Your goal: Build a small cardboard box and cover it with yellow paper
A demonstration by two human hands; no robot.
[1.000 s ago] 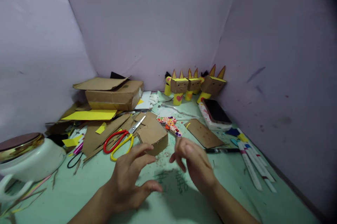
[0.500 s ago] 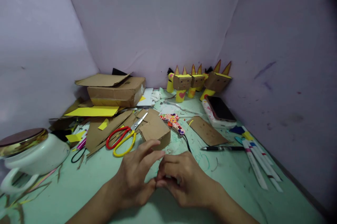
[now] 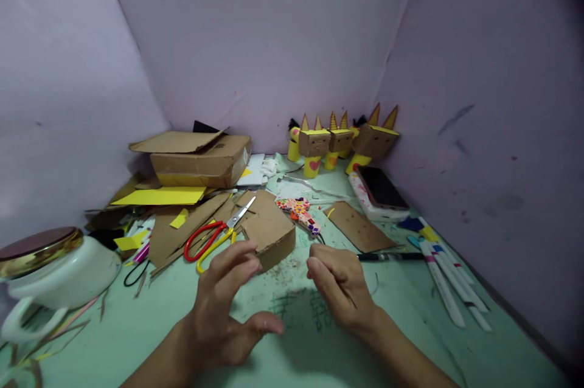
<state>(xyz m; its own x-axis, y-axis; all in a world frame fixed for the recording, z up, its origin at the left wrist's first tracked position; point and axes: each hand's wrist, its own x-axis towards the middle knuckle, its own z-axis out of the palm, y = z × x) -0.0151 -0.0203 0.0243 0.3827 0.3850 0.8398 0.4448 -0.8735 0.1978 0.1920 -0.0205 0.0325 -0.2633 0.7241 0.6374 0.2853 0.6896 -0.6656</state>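
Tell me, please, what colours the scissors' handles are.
One red handle, one yellow handle; the head view shows both.

From my station I register the left hand (image 3: 216, 309) and right hand (image 3: 342, 287) separated; half a second ago their fingertips met. The left thumb (image 3: 264, 322) now stands spread. The right hand has curled into a fist. Green marks (image 3: 285, 304) reappear between them.

Dim light, one soft shadow (image 3: 314, 348)
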